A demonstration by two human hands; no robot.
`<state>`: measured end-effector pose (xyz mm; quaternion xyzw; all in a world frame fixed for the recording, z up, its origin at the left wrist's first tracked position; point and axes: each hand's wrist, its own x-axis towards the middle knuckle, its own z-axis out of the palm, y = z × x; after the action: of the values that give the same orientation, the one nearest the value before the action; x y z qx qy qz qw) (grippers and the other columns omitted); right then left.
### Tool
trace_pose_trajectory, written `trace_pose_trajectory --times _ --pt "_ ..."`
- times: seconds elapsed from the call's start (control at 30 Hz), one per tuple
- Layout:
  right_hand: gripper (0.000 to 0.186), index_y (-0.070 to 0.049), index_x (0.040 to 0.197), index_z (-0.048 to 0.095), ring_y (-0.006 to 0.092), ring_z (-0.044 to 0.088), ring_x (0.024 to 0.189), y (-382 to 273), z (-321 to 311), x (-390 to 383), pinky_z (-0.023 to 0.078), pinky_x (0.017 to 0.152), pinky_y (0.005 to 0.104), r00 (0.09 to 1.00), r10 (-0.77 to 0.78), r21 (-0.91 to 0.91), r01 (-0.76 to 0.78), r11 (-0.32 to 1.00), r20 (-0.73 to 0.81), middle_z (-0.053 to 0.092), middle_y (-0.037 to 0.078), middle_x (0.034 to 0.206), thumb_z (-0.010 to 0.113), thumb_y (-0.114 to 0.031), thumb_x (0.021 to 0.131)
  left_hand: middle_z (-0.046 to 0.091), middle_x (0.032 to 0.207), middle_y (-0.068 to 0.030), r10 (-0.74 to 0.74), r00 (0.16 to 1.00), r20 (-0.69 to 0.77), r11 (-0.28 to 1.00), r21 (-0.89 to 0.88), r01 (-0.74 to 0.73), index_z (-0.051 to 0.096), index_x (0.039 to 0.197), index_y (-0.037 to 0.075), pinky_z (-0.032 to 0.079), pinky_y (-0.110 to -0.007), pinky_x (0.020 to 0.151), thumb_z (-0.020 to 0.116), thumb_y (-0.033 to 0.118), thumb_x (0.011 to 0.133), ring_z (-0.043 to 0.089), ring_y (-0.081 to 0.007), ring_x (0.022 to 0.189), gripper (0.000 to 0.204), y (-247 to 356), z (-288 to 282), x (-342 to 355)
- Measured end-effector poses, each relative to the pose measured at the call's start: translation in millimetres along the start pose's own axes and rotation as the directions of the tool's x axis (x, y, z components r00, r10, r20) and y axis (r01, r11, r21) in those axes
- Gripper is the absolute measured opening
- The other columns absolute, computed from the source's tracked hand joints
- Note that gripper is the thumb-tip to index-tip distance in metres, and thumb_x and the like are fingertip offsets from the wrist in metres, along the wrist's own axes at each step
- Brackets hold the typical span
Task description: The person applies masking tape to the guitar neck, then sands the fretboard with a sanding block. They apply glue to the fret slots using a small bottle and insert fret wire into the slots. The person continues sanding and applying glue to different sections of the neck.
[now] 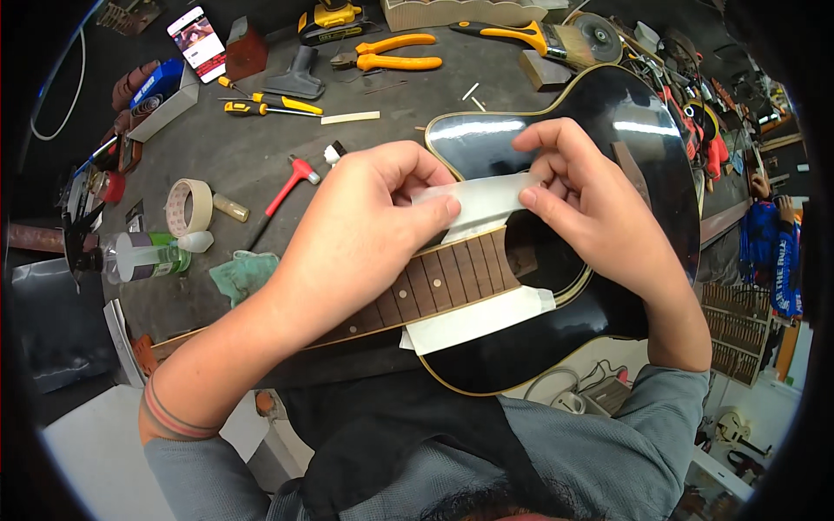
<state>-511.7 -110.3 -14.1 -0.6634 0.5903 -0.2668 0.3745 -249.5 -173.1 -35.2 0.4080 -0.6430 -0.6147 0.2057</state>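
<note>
Left grip (373,198) and right grip (589,198) are pinched on opposite ends of pale strip (488,198), presumably so it is held flat above guitar (504,354).

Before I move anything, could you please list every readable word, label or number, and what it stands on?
Blue cloth, far right: large white letters, not copied here.
Yellow-and-black power tool: small marking, unclear.
Phone: screen text too small.
Beige tape roll: print inside, too small.
Blue package, upper left: lettering blurred.
Green-labelled bottle: any print too blurred.
White strip between left hand and right hand: no print seen.
</note>
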Motion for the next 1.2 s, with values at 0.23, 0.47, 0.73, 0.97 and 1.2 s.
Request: trace_pose_trajectory --times 0.23,0.47,0.73,0.97,1.2 --pt "0.042 -0.003 0.137 0.056 0.0071 0.051 0.072 -8 1 0 0.043 0.065 0.0265 0.991 0.131 -0.061 -0.132 0.989 -0.017 0.056 -0.001 0.085 0.075 0.003 0.100 0.071 0.091 -0.0030 -0.119 0.993 -0.007 0.986 -0.116 0.117 0.049 0.151 0.001 0.052 -0.023 0.075 0.081 0.002 0.100 0.066 -0.0056 0.083 0.060 1 6 1" --pt "0.042 -0.004 0.135 0.055 0.0012 0.048 0.080 -9 3 1 0.038 0.068 0.0194 0.982 0.189 -0.011 -0.189 0.982 -0.014 0.057 -0.005 0.093 0.075 0.006 0.100 0.070 0.087 -0.0023 -0.129 0.992 0.011 0.982 -0.135 0.130 0.047 0.152 0.001 0.051 -0.020 0.071 0.081 -0.002 0.099 0.066 -0.0048 0.079 0.063 -1 2 3" --pt "0.042 -0.005 0.130 0.054 0.0017 0.050 0.082 -5 4 -2 0.039 0.070 0.0197 0.985 0.170 -0.030 -0.170 0.985 -0.025 0.058 -0.004 0.095 0.079 0.007 0.099 0.069 0.084 -0.0006 -0.149 0.988 0.048 0.982 -0.107 0.153 0.045 0.155 0.003 0.050 -0.019 0.069 0.081 -0.004 0.098 0.065 -0.0028 0.077 0.067 0 0 8" --pt "0.041 -0.005 0.130 0.054 0.0014 0.050 0.082 -6 2 0 0.039 0.069 0.0196 0.985 0.175 -0.029 -0.175 0.984 -0.007 0.058 -0.004 0.095 0.078 0.007 0.099 0.068 0.083 -0.0001 -0.144 0.988 0.052 0.987 -0.064 0.147 0.043 0.157 0.003 0.049 -0.019 0.069 0.081 -0.003 0.098 0.064 -0.0026 0.076 0.070 1 -2 8" --pt "0.035 -0.004 0.126 0.057 0.0020 0.049 0.076 -8 1 6 0.039 0.065 0.0209 0.983 0.181 -0.079 -0.180 0.980 0.007 0.056 -0.004 0.090 0.078 0.003 0.099 0.067 0.083 -0.0010 -0.114 0.993 0.039 0.993 0.003 0.114 0.040 0.161 0.003 0.051 -0.023 0.071 0.082 0.001 0.099 0.065 -0.0049 0.077 0.075 -1 1 7"
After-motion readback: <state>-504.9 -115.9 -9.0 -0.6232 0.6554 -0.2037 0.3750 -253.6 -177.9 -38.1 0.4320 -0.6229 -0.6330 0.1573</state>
